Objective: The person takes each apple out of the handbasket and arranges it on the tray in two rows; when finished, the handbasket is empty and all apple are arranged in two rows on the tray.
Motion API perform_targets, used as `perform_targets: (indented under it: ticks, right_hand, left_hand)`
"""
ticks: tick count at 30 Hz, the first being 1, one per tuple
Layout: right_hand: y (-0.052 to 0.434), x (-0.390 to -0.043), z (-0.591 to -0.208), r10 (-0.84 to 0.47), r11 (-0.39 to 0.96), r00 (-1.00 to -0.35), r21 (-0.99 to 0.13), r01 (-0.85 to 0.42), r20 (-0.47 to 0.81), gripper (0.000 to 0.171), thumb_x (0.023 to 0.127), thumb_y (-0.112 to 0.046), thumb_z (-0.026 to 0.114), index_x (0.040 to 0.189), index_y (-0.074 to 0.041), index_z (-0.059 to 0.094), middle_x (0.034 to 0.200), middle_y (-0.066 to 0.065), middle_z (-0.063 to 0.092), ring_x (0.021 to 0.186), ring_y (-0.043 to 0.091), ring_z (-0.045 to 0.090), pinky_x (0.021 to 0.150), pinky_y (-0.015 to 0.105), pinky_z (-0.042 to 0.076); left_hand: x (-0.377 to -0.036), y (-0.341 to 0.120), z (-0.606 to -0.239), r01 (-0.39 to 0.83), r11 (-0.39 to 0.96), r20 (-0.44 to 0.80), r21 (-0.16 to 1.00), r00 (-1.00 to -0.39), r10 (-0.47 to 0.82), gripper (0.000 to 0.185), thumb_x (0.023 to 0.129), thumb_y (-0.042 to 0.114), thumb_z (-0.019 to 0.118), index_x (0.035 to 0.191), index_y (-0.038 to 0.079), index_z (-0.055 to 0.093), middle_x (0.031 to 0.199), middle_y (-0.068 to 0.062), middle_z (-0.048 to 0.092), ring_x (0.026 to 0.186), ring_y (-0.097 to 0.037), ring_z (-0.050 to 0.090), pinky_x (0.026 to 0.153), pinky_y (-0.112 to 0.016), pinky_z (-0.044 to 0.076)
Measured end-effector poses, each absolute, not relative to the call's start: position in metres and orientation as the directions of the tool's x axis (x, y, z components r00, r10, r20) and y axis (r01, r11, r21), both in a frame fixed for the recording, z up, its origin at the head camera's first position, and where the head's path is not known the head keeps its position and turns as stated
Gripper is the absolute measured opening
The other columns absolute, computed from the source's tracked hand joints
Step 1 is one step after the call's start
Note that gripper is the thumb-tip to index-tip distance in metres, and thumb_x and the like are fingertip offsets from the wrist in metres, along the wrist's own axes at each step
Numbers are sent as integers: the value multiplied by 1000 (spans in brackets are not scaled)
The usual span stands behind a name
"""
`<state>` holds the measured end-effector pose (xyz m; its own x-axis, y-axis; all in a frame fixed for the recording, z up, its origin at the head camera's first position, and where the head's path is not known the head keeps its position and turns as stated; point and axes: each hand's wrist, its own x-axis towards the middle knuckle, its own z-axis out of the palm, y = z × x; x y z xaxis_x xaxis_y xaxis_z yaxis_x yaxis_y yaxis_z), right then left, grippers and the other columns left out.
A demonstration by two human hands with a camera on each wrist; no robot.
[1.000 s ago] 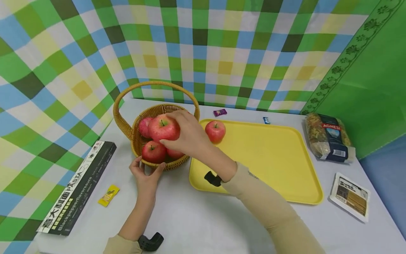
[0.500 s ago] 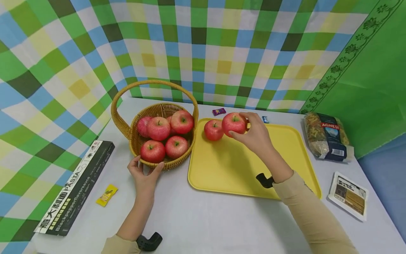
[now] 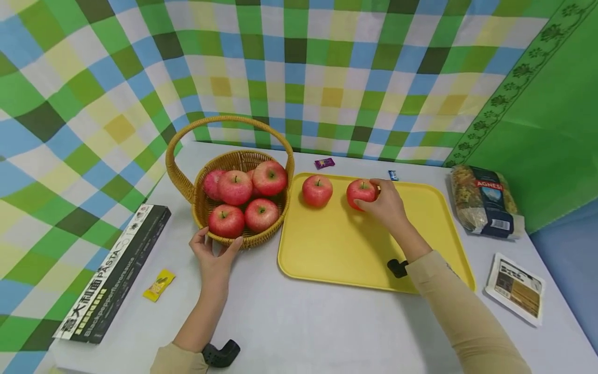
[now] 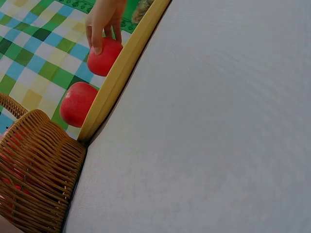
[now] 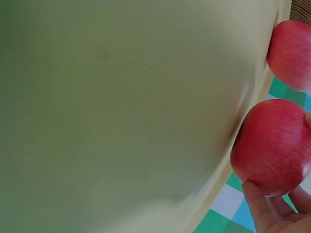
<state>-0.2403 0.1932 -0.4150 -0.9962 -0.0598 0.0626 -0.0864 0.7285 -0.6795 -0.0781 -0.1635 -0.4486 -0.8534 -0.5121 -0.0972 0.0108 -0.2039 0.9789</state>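
My right hand point(image 3: 386, 203) grips a red apple point(image 3: 361, 193) from its right side, thumb in front and fingers behind, low over the back of the yellow tray point(image 3: 336, 259). In the right wrist view, the fingertips press the side of that apple point(image 5: 272, 145). Another red apple point(image 3: 317, 190) sits on the tray's back left corner. My left hand point(image 3: 215, 259) holds the near rim of the wicker basket point(image 3: 252, 240), thumb and fingers spread along it. Several red apples point(image 3: 235, 187) lie inside the basket, whose tall handle arches above them.
A long black pasta box point(image 3: 114, 275) and a yellow sachet point(image 3: 159, 284) lie on the left. Purple point(image 3: 324, 163) and blue point(image 3: 393, 175) wrapped sweets lie behind the tray. To its right are a pasta bag point(image 3: 486, 202) and a white flat pack point(image 3: 516, 289).
My right hand has carried an apple out of the basket, rightward past the first apple, and lowered it to the tray. My left hand has stayed at the basket rim.
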Motion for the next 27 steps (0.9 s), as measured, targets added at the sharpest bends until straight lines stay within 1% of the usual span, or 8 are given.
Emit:
perform_targets:
  ticks: [5,9,14,18,20,21,25,27]
  right_hand:
    - [193,-244,-419,-74,720,-996,-689,-83,43,75,80,-25,79,136,6,40,133,23,41,117,39,44,94,53,48]
    - [193,-245,-420,-107,735,-993,-669,-108,43,75,82,-22,77,138,8,36,136,26,38,120,42,41,96,55,45]
    - [184,-236,-407,-154,766,-979,-609,-206,136,76,82,-25,77,141,3,37,142,24,36,129,43,33,100,58,39]
    - [152,-219,-379,-224,727,-942,-601,-332,249,73,81,-25,78,140,-3,43,143,18,40,131,39,35,103,59,36]
    - [131,-210,-366,-277,680,-913,-610,-407,300,71,81,-25,79,140,-5,45,142,16,42,129,35,38,100,56,40]
    - [120,-206,-360,-305,660,-898,-609,-440,318,71,80,-26,79,139,-6,46,141,15,44,129,34,39,101,55,39]
    - [73,-194,-346,-431,573,-827,-599,-559,360,70,81,-29,79,139,-8,47,140,11,46,129,28,41,102,49,41]
    - [49,-190,-342,-489,547,-798,-589,-594,352,70,81,-32,78,139,-9,46,140,9,46,130,27,41,105,48,38]
  left_hand:
    - [-78,-164,-449,15,-206,-95,978,-853,-513,73,83,9,77,130,20,22,153,4,11,143,-15,15,112,-37,31]
    - [-78,-164,-450,26,-210,-87,977,-855,-511,74,82,10,77,131,19,23,153,4,11,142,-15,16,112,-37,31]
    - [-79,-165,-452,42,-213,-76,976,-854,-514,73,81,9,78,129,19,24,152,3,12,141,-14,17,112,-36,31]
    - [-81,-166,-453,55,-208,-62,977,-853,-518,72,81,8,78,129,19,25,152,3,13,141,-15,18,112,-36,31]
    - [-81,-166,-453,62,-208,-56,976,-854,-517,72,81,7,77,129,20,25,152,3,13,141,-15,18,112,-36,31]
    - [-82,-166,-453,66,-211,-54,975,-855,-516,72,81,6,77,128,19,25,152,3,14,141,-15,18,112,-36,31]
    - [-81,-165,-452,61,-222,-63,973,-858,-510,72,81,4,77,129,19,25,152,3,13,140,-14,18,111,-35,32]
    - [-81,-164,-451,53,-222,-69,974,-857,-510,73,81,4,77,129,19,24,152,2,12,140,-14,18,110,-35,33]
